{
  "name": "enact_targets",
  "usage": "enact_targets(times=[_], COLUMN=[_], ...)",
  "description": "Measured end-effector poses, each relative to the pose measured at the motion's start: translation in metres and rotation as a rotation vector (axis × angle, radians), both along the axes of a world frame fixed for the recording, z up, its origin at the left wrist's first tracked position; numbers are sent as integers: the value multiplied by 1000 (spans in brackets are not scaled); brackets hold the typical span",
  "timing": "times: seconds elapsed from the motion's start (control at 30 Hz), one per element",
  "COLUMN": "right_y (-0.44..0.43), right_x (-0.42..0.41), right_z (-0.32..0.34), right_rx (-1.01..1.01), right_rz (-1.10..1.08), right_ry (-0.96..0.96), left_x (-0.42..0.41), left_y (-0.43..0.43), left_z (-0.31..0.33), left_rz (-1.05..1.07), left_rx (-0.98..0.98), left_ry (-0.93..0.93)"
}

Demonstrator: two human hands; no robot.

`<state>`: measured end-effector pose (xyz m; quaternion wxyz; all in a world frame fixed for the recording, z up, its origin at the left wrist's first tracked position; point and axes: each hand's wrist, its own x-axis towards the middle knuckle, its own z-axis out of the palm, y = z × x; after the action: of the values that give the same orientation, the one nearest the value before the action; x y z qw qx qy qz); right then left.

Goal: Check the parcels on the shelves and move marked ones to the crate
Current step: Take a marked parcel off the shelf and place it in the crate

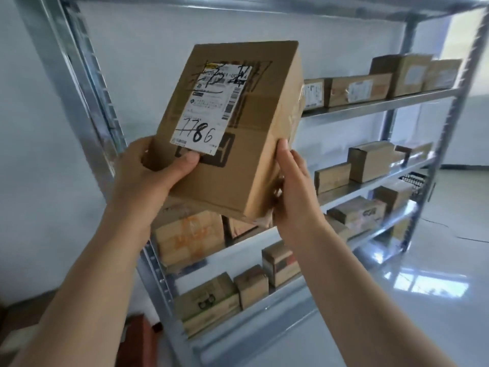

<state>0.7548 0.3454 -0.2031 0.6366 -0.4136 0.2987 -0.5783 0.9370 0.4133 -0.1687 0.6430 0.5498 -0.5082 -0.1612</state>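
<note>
1. Both hands are holding one parcel up in front of the rack. The left hand (pixel 156 168) is pinching its lower left corner, with the thumb lying on the front face and the fingers curling behind. The right hand (pixel 293 186) is clasping the lower right edge, with the thumb running up the corner and the fingers wrapping round the side.
2. The brown rectangular cardboard parcel (pixel 246 144) is standing on end in the air, leaning slightly toward one o'clock and touching no shelf.
3. Taken from the parcel's middle, the left hand is sitting at about seven o'clock and the right hand at about five o'clock, so most of the box is standing above the grip.
4. Its white printed shipping label (pixel 211 107) is facing the camera and carrying black handwritten strokes and numerals, so I am judging it a marked one, bound for the crate.
5. The box is looking stiff, flat-faced and taped shut, and probably fairly light, since two low corner grips are supporting it. The clear glossy tape (pixel 291 112) on the right side may be slippery, so bare cardboard at opposite edges, or the base, is looking safer.
6. The grey metal shelving rack (pixel 370 104) is running off toward three o'clock, carrying other brown cardboard boxes (pixel 370 161) on several tiers. I am not making out a crate, and a reddish-brown shape (pixel 140 337) at the picture's seven o'clock is too blurred to name.
</note>
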Motion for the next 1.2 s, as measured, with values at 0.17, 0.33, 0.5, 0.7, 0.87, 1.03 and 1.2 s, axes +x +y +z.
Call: enact_targets(times=[0.17, 0.33, 0.5, 0.7, 0.87, 1.03, 1.2], right_y=[21, 26, 21, 13, 3, -20, -50], right_x=[-56, -120, -194, -322, -403, -496, -561], right_z=[-41, -86, -117, -158, -176, -189, -200], right_rx=[137, 236, 325, 318, 415, 470, 482], right_rz=[-39, -231, -359, -304, -286, -314, -409], right_ry=[15, 35, 28, -23, -7, 21, 54], left_x=[-42, -102, -177, -306, -398, -495, -562], left_y=[11, -1, -34, -79, -108, -136, -167], left_z=[-37, -74, -100, -142, -171, -192, -200], left_rz=[13, -77, -186, -261, -297, -368, -431], left_rx=[168, 270, 365, 471, 564, 623, 626], left_ry=[-10, -1, -5, -28, -35, -35, -50])
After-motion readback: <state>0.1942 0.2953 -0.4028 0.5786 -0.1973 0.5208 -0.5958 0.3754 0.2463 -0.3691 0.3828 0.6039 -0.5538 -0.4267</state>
